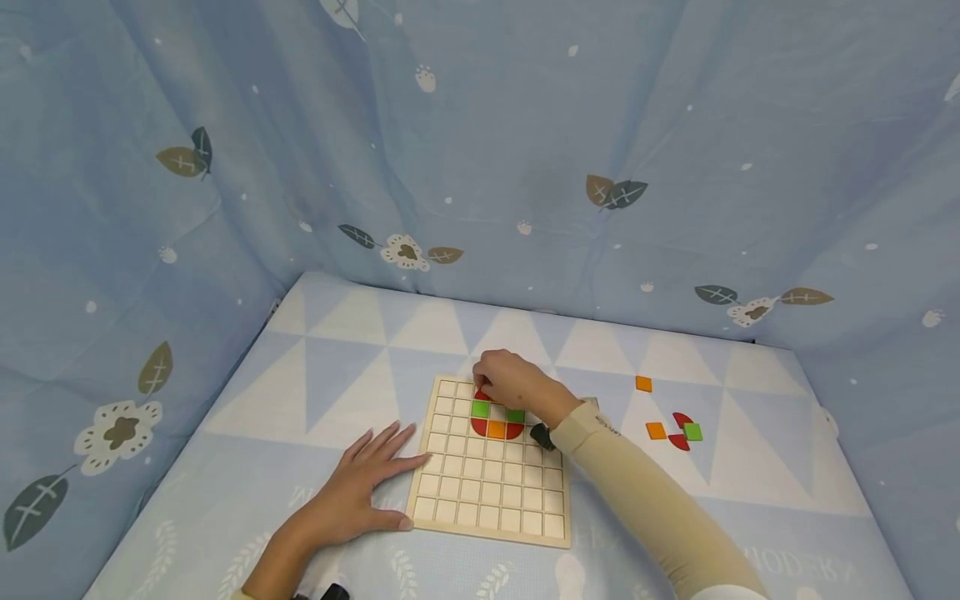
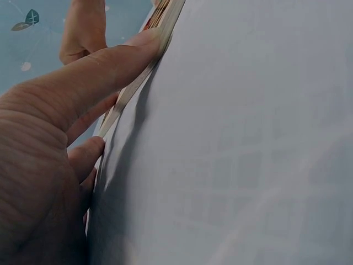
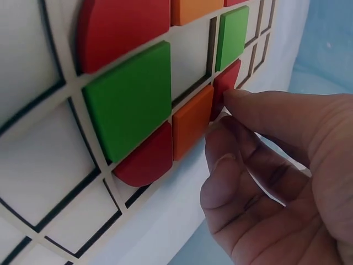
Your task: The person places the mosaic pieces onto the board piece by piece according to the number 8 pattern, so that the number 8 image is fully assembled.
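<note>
Nearest, at the bottom edge of the head view, a small black object [image 1: 334, 592] sits by the left wrist, too cut off to identify. Left hand [image 1: 352, 492] is spread, palm down, thumb touching the near left corner of the wooden grid board [image 1: 471, 490], index fingertip at its left rim; left wrist view also has the thumb against the board's edge. Board lies flat on the counter [image 1: 337, 392], which has a pale cover with blue and white triangles. Beige sleeve [image 1: 645, 492] on the right arm reaches over the board's right side, a dark round item [image 1: 542, 437] at its wrist. Ring of 8 pieces in the board's far half, around 1 bare cell: near row is red piece [image 1: 478, 427], orange piece [image 1: 496, 429], red piece [image 1: 514, 432]; middle row has 1 green piece [image 1: 481, 409] left, 1 green piece [image 1: 516, 415] right; far row is red, orange, red. Right hand [image 1: 517, 383] is over that far row, thumb and fingertips pinching the far left red piece [image 3: 223, 91], which sits next to the orange. Off the board, well to the right: 2 red pieces [image 1: 678, 442] near 1 loose green piece [image 1: 692, 432], 1 orange square [image 1: 656, 431] just left, another orange square [image 1: 643, 383] farther back. Behind everything, blue curtain [image 1: 517, 125] with leaf and flower prints.
</note>
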Tool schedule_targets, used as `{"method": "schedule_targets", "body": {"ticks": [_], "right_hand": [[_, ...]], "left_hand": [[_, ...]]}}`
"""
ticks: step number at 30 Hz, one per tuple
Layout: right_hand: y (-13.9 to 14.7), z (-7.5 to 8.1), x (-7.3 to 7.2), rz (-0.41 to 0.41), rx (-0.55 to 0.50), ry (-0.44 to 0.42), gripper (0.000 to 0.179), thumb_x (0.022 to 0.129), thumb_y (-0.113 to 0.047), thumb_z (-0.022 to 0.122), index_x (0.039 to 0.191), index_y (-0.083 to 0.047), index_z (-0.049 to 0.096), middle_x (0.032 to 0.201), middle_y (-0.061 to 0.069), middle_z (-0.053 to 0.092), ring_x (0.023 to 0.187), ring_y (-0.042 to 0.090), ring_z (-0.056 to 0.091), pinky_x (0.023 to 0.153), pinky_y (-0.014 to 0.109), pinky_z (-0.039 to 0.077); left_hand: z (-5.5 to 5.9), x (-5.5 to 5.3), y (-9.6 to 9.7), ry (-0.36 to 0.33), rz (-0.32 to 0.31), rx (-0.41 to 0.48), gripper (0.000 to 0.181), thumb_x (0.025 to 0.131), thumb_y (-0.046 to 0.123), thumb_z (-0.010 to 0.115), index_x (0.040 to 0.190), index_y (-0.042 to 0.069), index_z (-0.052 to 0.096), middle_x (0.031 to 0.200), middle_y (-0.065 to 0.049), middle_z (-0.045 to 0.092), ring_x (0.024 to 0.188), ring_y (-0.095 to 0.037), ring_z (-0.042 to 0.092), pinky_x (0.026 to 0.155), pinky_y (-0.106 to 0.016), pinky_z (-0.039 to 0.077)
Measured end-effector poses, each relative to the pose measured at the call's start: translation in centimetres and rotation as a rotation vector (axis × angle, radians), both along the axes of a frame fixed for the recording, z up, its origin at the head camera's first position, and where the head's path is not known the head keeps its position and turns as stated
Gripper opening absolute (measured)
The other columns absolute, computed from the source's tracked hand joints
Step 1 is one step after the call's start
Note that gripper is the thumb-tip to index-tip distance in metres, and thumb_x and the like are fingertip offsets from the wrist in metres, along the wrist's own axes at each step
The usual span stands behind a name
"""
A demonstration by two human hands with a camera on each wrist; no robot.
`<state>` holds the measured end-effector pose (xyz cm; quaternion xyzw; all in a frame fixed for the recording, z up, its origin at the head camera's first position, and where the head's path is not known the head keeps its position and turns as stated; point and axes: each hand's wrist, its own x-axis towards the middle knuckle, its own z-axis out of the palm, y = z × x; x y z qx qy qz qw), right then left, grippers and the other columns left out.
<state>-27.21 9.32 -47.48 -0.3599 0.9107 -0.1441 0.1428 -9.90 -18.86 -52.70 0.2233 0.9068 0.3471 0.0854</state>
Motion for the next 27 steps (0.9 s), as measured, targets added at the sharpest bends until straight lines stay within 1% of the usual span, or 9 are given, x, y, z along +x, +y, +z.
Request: {"method": "schedule_targets", "body": {"ticks": [3,8,12,15,17,20,23,27], "right_hand": [[0.0,0.1,0.3,-0.007,0.009,0.016,0.013,0.102,-0.009,0.067,0.089,-0.012,0.070,0.090,-0.003,0.059,0.082,0.015,0.054,0.076,0.029,0.051],[0.3,0.2,0.8,-0.019,0.024,0.054,0.009,0.101,-0.014,0.071,0.092,-0.013,0.068,0.091,-0.003,0.058,0.082,0.015,0.053,0.074,0.029,0.050],[1.1,0.6,1.6,-0.036,-0.027,0.062,0.003,0.100,-0.013,0.072,0.100,-0.010,0.071,0.095,-0.001,0.061,0.085,0.016,0.055,0.077,0.031,0.051],[2.2,1.1,2.3,-0.047,-0.088,0.061,0.007,0.100,-0.011,0.071,0.106,-0.008,0.073,0.099,0.001,0.064,0.088,0.016,0.057,0.079,0.033,0.053],[3.0,1.4,2.8,-0.052,-0.108,0.068,0.010,0.101,-0.011,0.069,0.108,-0.007,0.074,0.101,0.001,0.066,0.089,0.016,0.059,0.080,0.033,0.054],[4.3,1.9,3.6,-0.070,-0.130,0.077,0.011,0.100,-0.013,0.070,0.108,-0.007,0.075,0.101,0.001,0.068,0.091,0.016,0.062,0.081,0.034,0.056],[5.7,2.5,4.5,-0.108,-0.146,0.062,0.013,0.100,-0.016,0.072,0.109,-0.008,0.075,0.104,0.000,0.070,0.096,0.018,0.066,0.085,0.037,0.057],[7.8,2.9,5.8,-0.170,-0.155,0.033,0.017,0.100,-0.019,0.072,0.113,-0.008,0.075,0.109,0.000,0.072,0.103,0.021,0.068,0.089,0.041,0.057]], "left_hand": [[0.0,-0.1,0.0,0.011,-0.002,-0.001,0.085,0.073,0.061,0.085,0.150,0.032,0.060,0.172,-0.001,0.027,0.159,-0.033,0.016,0.123,-0.048,0.001],[0.0,-0.1,0.1,0.006,0.000,0.003,0.086,0.074,0.061,0.084,0.150,0.032,0.060,0.172,-0.002,0.027,0.159,-0.033,0.016,0.123,-0.053,0.002],[-0.1,0.0,0.1,-0.007,0.000,0.002,0.086,0.073,0.061,0.084,0.150,0.033,0.059,0.172,0.000,0.026,0.159,-0.032,0.015,0.123,-0.053,0.001],[0.0,0.0,0.2,-0.012,0.003,-0.003,0.086,0.074,0.061,0.084,0.151,0.034,0.059,0.172,0.000,0.026,0.159,-0.033,0.014,0.124,-0.053,0.001],[0.0,0.0,0.2,-0.011,0.006,-0.006,0.086,0.074,0.061,0.084,0.151,0.034,0.058,0.172,0.000,0.026,0.159,-0.033,0.014,0.124,-0.052,0.001],[0.0,0.1,0.1,-0.011,0.010,-0.005,0.087,0.073,0.061,0.085,0.151,0.033,0.058,0.172,0.000,0.026,0.160,-0.033,0.014,0.124,-0.050,0.000],[0.0,0.1,0.1,-0.006,0.010,-0.006,0.087,0.073,0.060,0.085,0.151,0.033,0.058,0.172,0.000,0.025,0.160,-0.032,0.014,0.124,-0.049,0.000],[0.0,0.0,0.2,-0.002,0.010,-0.009,0.087,0.073,0.061,0.085,0.151,0.033,0.058,0.172,0.000,0.026,0.160,-0.032,0.014,0.124,-0.050,0.000]]}}
